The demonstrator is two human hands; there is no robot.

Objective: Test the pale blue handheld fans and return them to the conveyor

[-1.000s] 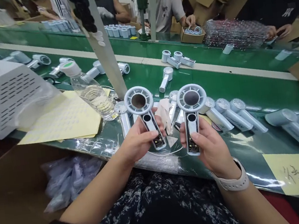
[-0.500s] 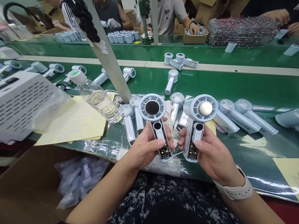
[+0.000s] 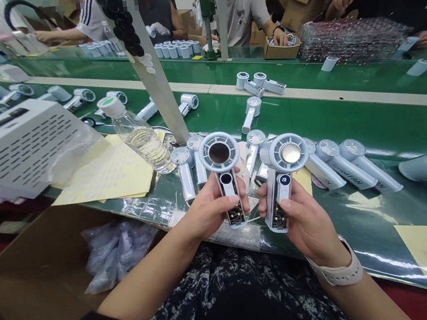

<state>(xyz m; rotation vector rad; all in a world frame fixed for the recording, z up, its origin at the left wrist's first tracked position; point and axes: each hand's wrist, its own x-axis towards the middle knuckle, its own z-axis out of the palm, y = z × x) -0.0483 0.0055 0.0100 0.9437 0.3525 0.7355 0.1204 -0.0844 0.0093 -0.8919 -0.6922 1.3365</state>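
In my left hand (image 3: 211, 204) is a pale blue handheld fan (image 3: 218, 152) with a dark round centre; its handle front is uncovered, showing a circuit board. My right hand (image 3: 308, 216) grips a second handheld fan (image 3: 289, 153) with a shiny silvery centre. The small round display (image 3: 284, 180) on this one is lit and reads 20, and my right thumb rests just below it on the handle. The left fan's display is dark, my left thumb lying across its handle. Both fans are upright, side by side, heads facing me.
More fans (image 3: 328, 151) lie along the bench edge, with others on the green conveyor (image 3: 308, 107). A water bottle (image 3: 136, 135) stands left, beside yellow sheets (image 3: 110, 178) and a slotted metal box (image 3: 33, 146). Below left, a carton (image 3: 34, 254) holds bagged items. Co-workers sit opposite.
The right fan's display has gone from dark to showing 20. Both hands hold nearly the same place. Across the belt, a co-worker's hand at the right has risen.
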